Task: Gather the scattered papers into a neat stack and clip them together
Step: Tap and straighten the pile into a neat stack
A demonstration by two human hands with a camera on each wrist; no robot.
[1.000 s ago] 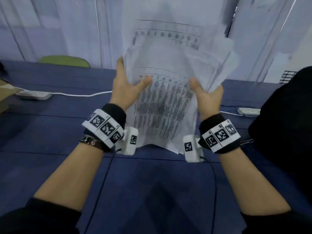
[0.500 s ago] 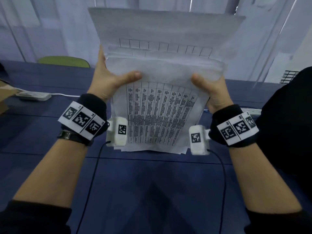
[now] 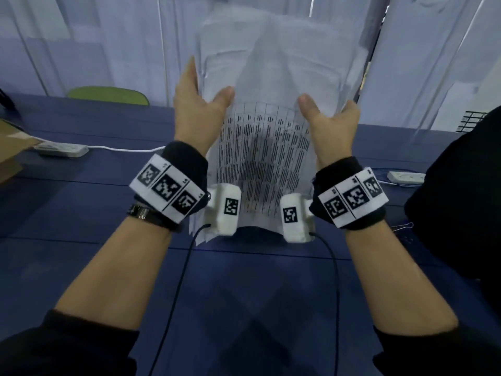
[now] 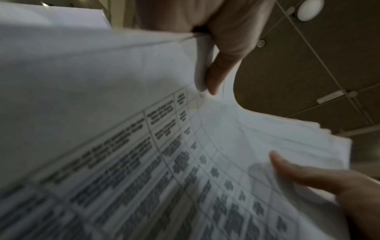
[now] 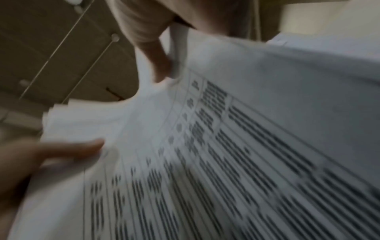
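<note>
Papers [image 3: 264, 158] are standing upright on the blue table [image 3: 244, 308] in the head view, bottom edge touching the surface between the wrist cameras; compared with half a second ago the sheets are bowing into a narrower curve and both hands are sitting closer together, where earlier the stack was spreading flat and wide. Left hand [image 3: 199, 112] is gripping the left edge, thumb on the printed front, fingers behind; right hand [image 3: 329, 126] is doing the same on the right edge. Front sheet is showing a printed table with dark text, blank at the top, lower edges uneven at the left corner. A binder clip [image 3: 404, 226] is lying on the table by the right wrist. Left wrist view: left hand [image 4: 224, 40] is pinching the sheet edges, right hand's thumb [image 4: 298, 172] is pressing the far side, layered edges fanning. Right wrist view, blurred: right hand [image 5: 148, 32] is clamping the edge, the left thumb [image 5: 68, 149] is lying on the page.
</note>
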